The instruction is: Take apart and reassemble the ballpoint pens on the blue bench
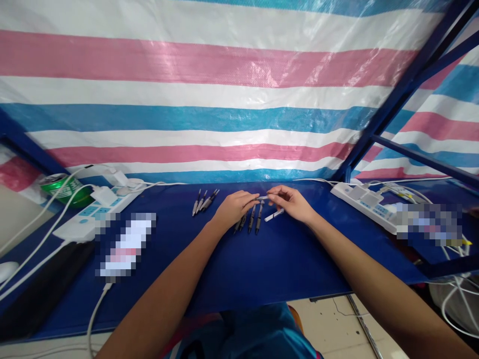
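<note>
Striped tarp (187,99) behind blue table (269,269); power strip (361,197) at right. Pen group (204,201) left of left hand (234,209); second pen group (251,219) just below it. One pen (262,198) pinched between fingers of left hand and right hand (292,204), above table. White tube (274,215) just beside right hand.

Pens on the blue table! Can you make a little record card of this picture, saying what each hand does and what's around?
Left hand: pinching a small shiny pen part
Right hand: pinching the same part from the other side
Under the hands: a group of pens
Left of the hands: another group of pens
Beside the right hand: a white pen piece
Surface: blue table
Table ends: a green can, two power strips
Behind: striped plastic sheet
</note>
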`<state>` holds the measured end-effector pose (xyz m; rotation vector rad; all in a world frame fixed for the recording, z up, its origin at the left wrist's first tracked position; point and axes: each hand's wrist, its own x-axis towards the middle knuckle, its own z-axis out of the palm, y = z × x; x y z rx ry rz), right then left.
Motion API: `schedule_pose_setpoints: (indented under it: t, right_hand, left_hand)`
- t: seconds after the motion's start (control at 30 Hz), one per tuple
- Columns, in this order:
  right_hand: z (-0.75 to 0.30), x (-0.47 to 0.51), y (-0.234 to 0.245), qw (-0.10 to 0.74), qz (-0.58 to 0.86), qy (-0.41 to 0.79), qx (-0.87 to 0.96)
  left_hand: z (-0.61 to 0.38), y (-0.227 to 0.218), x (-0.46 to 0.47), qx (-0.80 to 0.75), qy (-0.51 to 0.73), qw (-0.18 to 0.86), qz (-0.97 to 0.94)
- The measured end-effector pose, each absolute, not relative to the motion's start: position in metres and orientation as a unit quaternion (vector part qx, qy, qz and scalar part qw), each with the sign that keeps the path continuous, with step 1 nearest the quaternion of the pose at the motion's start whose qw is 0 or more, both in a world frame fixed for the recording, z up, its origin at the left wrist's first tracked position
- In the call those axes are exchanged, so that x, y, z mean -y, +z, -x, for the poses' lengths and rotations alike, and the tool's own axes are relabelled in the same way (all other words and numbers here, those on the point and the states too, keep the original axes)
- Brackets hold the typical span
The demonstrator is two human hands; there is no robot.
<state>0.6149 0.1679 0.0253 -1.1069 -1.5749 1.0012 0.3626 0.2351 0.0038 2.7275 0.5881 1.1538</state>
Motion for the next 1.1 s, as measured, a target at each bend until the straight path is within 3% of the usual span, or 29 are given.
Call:
schedule_pose_setpoints:
  t: [0.77,1.1]
  right_hand:
    - [-0.619,-0.170,0.024,0.450,0.450,0.422,0.646]
    - [-0.631,-0.178,0.019,0.520,0.475,0.302,0.643]
  left_hand:
    - [-0.366,0.006,-0.231,-0.201,0.372,0.063,-0.904]
    - [-0.361,0.023,-0.225,-0.250,0.362,0.056,-0.896]
